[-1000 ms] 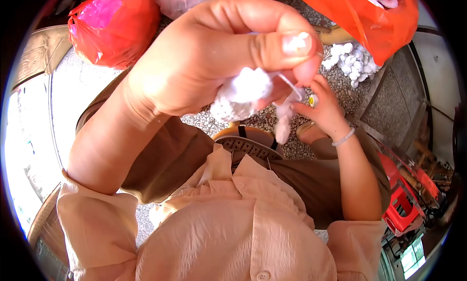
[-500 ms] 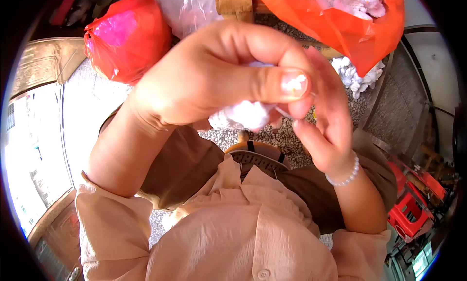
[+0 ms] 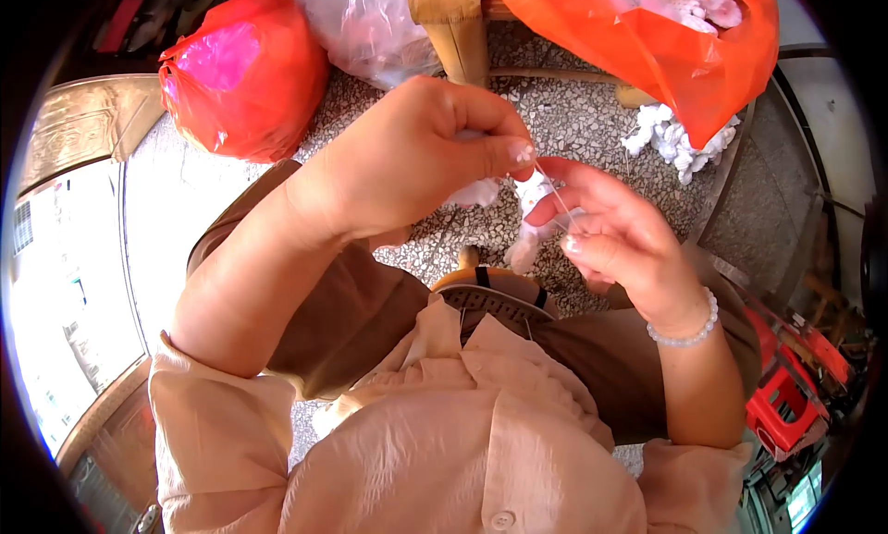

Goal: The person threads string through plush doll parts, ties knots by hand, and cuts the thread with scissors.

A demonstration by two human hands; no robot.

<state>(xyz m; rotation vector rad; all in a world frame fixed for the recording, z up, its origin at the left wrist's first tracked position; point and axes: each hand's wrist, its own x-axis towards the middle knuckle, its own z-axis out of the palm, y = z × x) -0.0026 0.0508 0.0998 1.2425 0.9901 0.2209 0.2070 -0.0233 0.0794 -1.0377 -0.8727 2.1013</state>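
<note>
My left hand (image 3: 427, 155) is closed, its thumb and forefinger pinched together on a thin pale thread (image 3: 555, 194). The thread runs down taut to my right hand (image 3: 622, 238), which has a beaded bracelet (image 3: 686, 323) at the wrist. There the thumb presses toward the curled fingers over the thread, with the forefinger reaching out toward the left hand. Just behind the fingers hangs a small soft white and pinkish fabric piece (image 3: 525, 247). Another pale part (image 3: 476, 194) shows under my left hand. How these parts join is hidden.
A tied red plastic bag (image 3: 245, 81) and a clear plastic bag (image 3: 365, 30) stand at the far left. An open orange bag (image 3: 638, 49) holds white-pink soft pieces (image 3: 684, 0). White fluffy pieces (image 3: 680, 144) lie below it. A red plastic stool (image 3: 786, 405) is at right.
My hands have drawn lower and away from the camera. The white piece has shifted from beneath my left hand toward the right hand, and the thread now shows stretched between them.
</note>
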